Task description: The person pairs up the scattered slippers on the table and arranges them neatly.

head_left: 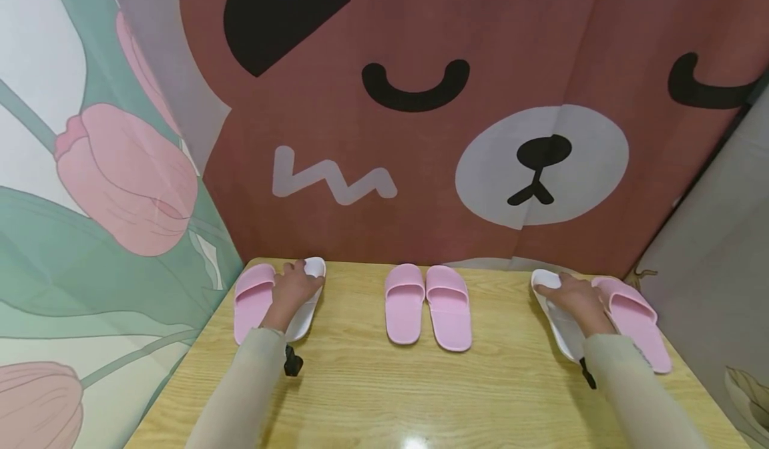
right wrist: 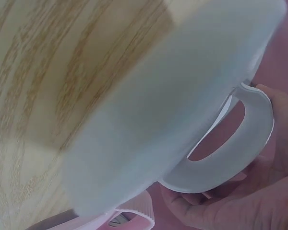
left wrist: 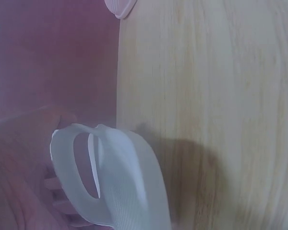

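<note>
Wooden table [head_left: 360, 389], slippers set along its far side. Left hand [head_left: 292, 293] grips the left white slipper [head_left: 305, 319] across the strap, thumb on the inner flank, fingers over the other side. Right hand [head_left: 575, 302] mirrors it on the right white slipper [head_left: 563, 331], thumb inward, some fingers lost behind the strap in the right wrist view. Strap probably chosen because it stands proud of the sole and fills a hand reaching from above.

Each white slipper lies on the inner side of a pink one: left-end pink slipper [head_left: 253, 302], right-end pink slipper [head_left: 639, 325]. Whether the soles rest flat is hard to tell (shadow beside the left one hints at a slight lift, no more).

Middle pink pair [head_left: 405, 312] untouched, side by side, well apart from both hands. All toes point roughly to the bear-print backdrop [head_left: 336, 122], heels to the person; looks deliberate, perhaps for a tidy display. With the whites toward opposite ends, each arm has its own side and neither needs to cross the other
</note>
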The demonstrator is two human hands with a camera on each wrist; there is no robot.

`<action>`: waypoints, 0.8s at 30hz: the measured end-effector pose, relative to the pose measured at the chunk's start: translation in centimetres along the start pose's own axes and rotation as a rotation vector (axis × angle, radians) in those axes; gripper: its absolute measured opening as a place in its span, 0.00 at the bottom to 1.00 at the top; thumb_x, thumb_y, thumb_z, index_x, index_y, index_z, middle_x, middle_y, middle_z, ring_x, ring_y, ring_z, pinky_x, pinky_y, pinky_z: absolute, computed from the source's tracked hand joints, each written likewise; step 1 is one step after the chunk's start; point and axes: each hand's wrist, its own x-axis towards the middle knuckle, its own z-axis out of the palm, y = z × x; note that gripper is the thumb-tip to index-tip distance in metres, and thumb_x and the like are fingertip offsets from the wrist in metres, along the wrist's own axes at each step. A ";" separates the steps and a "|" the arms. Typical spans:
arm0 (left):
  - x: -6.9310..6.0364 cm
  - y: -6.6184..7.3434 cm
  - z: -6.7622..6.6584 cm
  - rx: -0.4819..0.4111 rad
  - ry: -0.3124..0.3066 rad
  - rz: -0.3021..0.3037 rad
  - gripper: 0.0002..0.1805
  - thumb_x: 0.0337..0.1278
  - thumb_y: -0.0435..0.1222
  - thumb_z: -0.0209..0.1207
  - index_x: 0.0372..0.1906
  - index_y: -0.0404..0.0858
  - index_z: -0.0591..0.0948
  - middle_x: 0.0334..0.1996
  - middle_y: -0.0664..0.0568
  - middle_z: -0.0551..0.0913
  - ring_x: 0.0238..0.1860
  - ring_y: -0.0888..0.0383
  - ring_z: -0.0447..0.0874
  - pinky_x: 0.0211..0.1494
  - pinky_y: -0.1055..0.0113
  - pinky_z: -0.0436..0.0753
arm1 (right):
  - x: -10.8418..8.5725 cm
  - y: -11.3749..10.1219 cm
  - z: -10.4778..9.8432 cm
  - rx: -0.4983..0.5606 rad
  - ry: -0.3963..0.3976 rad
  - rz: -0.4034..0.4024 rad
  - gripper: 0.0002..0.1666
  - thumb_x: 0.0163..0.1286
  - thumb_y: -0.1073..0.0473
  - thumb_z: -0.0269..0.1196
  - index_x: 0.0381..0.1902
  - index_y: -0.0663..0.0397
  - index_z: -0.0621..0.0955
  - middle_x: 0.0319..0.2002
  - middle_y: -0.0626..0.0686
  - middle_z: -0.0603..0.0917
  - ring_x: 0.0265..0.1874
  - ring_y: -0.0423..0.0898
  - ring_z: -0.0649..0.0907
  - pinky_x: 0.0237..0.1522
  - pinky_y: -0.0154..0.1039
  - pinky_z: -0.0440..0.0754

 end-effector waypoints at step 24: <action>-1.3 0.7 -1.0 -0.017 -0.011 0.027 0.46 0.64 0.57 0.55 0.76 0.31 0.60 0.69 0.26 0.62 0.63 0.21 0.64 0.60 0.34 0.71 | -1.3 -2.4 0.1 0.016 0.037 0.007 0.62 0.69 0.25 0.51 0.73 0.78 0.56 0.66 0.84 0.61 0.63 0.84 0.60 0.62 0.76 0.59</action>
